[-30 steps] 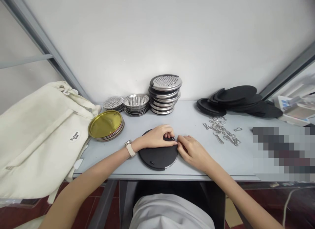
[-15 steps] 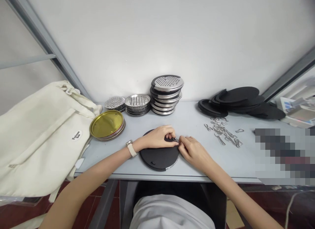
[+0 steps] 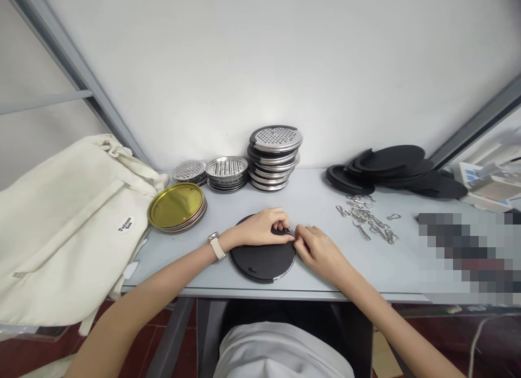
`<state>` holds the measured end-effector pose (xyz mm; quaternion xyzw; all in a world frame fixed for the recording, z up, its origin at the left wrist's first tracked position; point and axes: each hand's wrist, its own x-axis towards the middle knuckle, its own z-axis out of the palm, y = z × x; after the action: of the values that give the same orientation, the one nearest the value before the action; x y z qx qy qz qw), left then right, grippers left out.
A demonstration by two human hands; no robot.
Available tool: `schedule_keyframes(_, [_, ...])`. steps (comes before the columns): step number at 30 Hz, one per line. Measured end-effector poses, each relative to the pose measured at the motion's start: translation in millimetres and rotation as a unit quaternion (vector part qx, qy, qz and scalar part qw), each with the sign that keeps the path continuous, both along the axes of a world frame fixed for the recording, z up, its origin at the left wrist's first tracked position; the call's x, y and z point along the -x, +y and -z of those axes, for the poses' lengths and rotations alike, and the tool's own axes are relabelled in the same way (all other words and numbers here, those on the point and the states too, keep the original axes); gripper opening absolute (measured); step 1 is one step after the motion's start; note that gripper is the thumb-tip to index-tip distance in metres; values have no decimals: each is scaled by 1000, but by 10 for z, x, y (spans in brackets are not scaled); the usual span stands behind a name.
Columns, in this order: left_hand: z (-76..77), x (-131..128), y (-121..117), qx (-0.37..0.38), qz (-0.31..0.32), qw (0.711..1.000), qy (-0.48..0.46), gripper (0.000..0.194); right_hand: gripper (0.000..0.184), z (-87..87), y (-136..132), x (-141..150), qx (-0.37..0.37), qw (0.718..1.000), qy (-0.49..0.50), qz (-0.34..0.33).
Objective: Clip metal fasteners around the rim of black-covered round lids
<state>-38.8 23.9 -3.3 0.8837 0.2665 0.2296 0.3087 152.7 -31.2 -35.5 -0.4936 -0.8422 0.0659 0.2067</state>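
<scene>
Left hand [image 3: 264, 226] over the black disc [image 3: 264, 261], thumb and fingers pinched on a small metal clip [image 3: 290, 231]. Right hand [image 3: 319, 252] at the disc's right edge, fingers curled, tips meeting the clip's end; can't tell whether they grip clip or disc, contact hidden. Disc lies flat on the grey table [image 3: 313, 199], near the front edge, metal rim showing lower right. Watch [image 3: 216, 245] on left wrist. Loose pile of clips [image 3: 368, 218] to the right, black covers [image 3: 393, 164] behind it. Tall stack of graters [image 3: 274, 161] at the back, with two shorter grater stacks [image 3: 227, 172] to its left. Gold lid [image 3: 176, 204] tops a low stack in front of those. Cream bag [image 3: 73, 226] at far left.
</scene>
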Motion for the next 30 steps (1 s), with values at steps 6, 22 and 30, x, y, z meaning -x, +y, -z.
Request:
schedule_keyframes(6, [-13, -3, -18, 11, 3, 1000, 5, 19, 22, -24, -13, -2, -3, 1000, 0, -9])
schedule_keyframes(22, [-37, -15, -37, 19, 4, 1000, 14, 16, 24, -34, -18, 12, -3, 1000, 5, 4])
schedule_keyframes(30, [-24, -18, -30, 19, 6, 1000, 11, 18, 24, -40, -14, -6, -4, 1000, 1, -19])
